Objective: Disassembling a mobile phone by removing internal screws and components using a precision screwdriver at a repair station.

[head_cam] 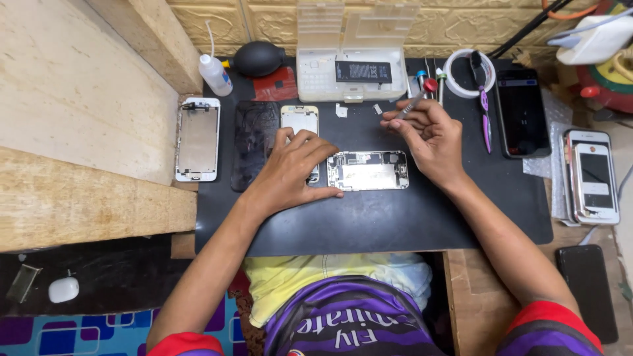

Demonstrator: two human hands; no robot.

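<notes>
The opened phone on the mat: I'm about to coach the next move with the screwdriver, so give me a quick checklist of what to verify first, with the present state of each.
1. Opened phone body lies flat on the black mat: ok.
2. Left hand steadies the phone at its left end: ok, fingers rest there.
3. Right hand grips the red-capped screwdriver: ok.
4. Screwdriver tip seated on a screw: not ok, the tool is held above and behind the phone.
5. Loose small parts lie clear of the hands: ok, they sit near the parts box.
6. Which screws remain in the phone: cannot tell, too small.
</notes>
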